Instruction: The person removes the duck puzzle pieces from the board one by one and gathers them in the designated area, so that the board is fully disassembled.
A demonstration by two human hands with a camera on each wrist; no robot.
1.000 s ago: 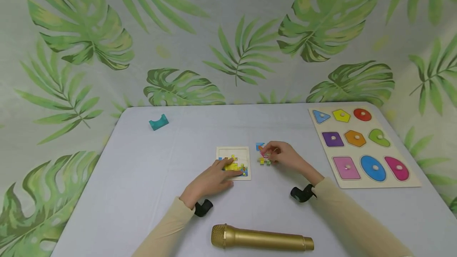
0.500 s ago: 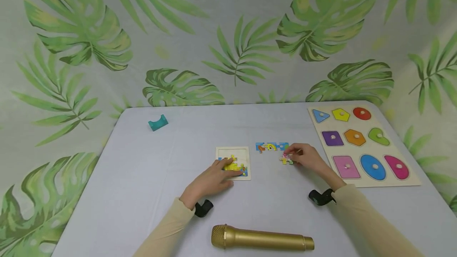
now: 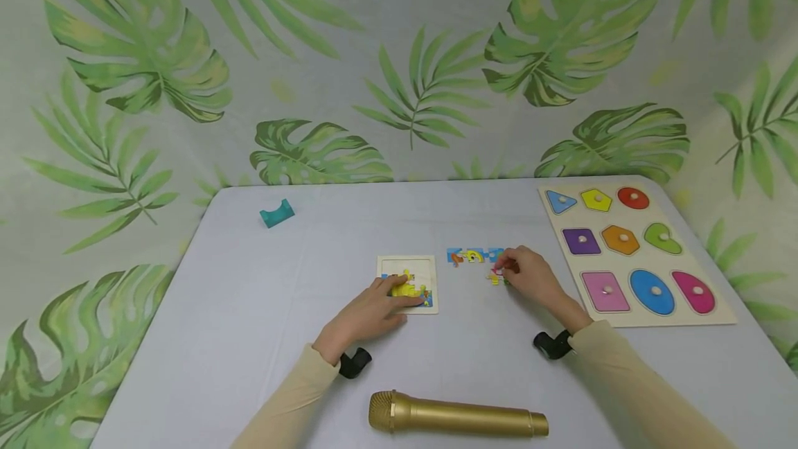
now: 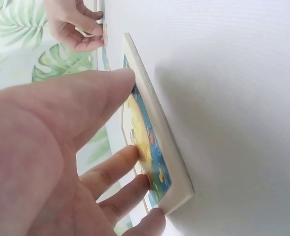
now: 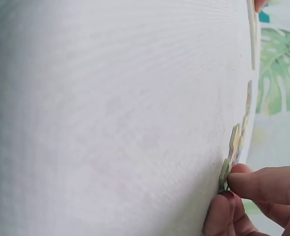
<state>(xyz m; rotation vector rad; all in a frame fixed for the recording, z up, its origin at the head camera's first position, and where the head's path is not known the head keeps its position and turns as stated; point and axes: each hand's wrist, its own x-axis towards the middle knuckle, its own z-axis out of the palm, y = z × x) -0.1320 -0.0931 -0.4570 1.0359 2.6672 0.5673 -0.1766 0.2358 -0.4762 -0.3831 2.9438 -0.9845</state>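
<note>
My left hand (image 3: pixel 368 314) rests over a small wooden jigsaw tray (image 3: pixel 425 268), fingertips on the yellow and blue pieces (image 3: pixel 408 289) fitted in its lower part. In the left wrist view, thumb and fingers spread across the tray (image 4: pixel 157 125) without curling round it. To the right of the tray, my right hand (image 3: pixel 533 279) pinches a small pink, yellow and green jigsaw piece (image 3: pixel 494 278); the right wrist view shows its green edge (image 5: pixel 224 174) between thumb and finger. Just behind it lies a row of blue jigsaw pieces (image 3: pixel 474 256), its right end near the fingers.
A board of knobbed coloured shapes (image 3: pixel 676 300) lies at the right of the white table. Nearest the front edge is a gold microphone (image 3: pixel 461 418). A teal curved block (image 3: pixel 277 213) sits at the back left. Leaf-patterned cloth (image 3: pixel 424 95) hangs behind the table.
My right hand has moved right with the pinched piece, uncovering the row of blue pieces, then shifted very slightly back left. The left hand has stayed on the tray.
</note>
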